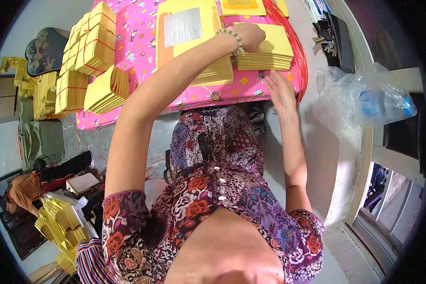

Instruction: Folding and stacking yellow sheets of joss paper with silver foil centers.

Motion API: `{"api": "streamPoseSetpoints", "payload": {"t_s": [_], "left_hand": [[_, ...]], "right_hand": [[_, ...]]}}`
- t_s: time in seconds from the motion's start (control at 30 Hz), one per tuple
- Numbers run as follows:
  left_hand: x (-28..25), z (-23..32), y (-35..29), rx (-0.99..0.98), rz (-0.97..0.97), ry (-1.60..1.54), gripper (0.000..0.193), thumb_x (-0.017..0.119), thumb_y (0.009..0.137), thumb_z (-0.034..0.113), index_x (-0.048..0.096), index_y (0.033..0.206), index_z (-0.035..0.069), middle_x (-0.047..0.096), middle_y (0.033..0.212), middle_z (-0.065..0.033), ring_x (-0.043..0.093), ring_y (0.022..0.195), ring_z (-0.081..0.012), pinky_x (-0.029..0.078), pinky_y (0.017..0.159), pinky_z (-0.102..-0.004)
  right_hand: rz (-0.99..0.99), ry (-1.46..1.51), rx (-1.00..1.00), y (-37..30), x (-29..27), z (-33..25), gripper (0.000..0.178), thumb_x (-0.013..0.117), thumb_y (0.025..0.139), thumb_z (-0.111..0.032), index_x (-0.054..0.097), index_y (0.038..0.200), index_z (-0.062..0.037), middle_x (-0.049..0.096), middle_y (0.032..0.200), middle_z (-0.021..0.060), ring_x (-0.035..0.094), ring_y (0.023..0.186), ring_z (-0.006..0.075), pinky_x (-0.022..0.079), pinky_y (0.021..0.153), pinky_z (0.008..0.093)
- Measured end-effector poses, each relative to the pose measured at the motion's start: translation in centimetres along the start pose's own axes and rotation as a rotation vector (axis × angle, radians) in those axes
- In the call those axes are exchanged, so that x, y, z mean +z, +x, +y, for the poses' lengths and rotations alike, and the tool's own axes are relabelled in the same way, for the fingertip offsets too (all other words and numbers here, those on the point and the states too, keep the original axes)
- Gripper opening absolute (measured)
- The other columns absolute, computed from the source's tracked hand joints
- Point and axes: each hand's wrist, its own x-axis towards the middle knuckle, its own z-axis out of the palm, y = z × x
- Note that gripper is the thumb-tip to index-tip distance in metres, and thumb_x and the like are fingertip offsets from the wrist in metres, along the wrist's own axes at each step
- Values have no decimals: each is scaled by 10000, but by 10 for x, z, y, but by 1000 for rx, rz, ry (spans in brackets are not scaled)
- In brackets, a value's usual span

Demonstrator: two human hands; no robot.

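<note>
A stack of folded yellow paper (pixel 270 54) lies at the right side of the table, near its front edge. My left hand (pixel 250 37), with a beaded bracelet at the wrist, reaches across to rest at the top left of that stack. Its fingers are curled under, and what they hold, if anything, is hidden. Just in front of the stack is my right hand (pixel 280 89), open, palm turned inward and fingers stretched toward the lower sheets. Left of the stack, partly behind my left forearm, lies a larger pile of yellow paper (pixel 213 71) with a silver rectangle and orange bands on top.
Red strings (pixel 299 52) hang along the table's right edge. Tied yellow bundles (pixel 94 47) and a loose fanned bundle (pixel 108 90) stand on the left of the pink patterned tablecloth (pixel 139 47). A clear plastic bag (pixel 364 99) with something blue lies at the right.
</note>
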Motion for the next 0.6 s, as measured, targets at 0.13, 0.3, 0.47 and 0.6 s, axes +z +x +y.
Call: {"api": "streamPoseSetpoints", "payload": {"t_s": [0.13,0.3,0.47,0.6], "left_hand": [[-3,-13,15,8,5,35,243,763,763,255,710,808,21,702,791,-160,685,816,-360,546,736,-453],[-9,-22,31,-3,-26,-16,398,843,694,326,675,924,48,706,947,-142,674,923,-328,534,791,-441],[-14,-29,54,-30,-85,-60,700,900,618,399,625,1130,9,676,1093,-173,642,1056,-339,507,899,-428],[-3,-48,79,-86,-396,-132,887,931,561,413,593,1272,6,657,1216,-188,608,1160,-337,484,962,-426]], "right_hand": [[40,180,128,11,18,2,465,745,894,-206,554,1269,-9,536,1316,112,479,1254,263,379,1073,410],[113,240,142,13,33,7,558,774,870,-256,530,1332,-59,446,1397,124,328,1373,272,270,1153,427],[185,215,107,8,41,8,696,805,833,-326,467,1398,-102,388,1453,129,262,1421,269,239,1148,409],[131,203,146,7,55,1,1027,846,768,-416,237,1552,-154,187,1573,150,163,1465,273,183,1166,417]]}}
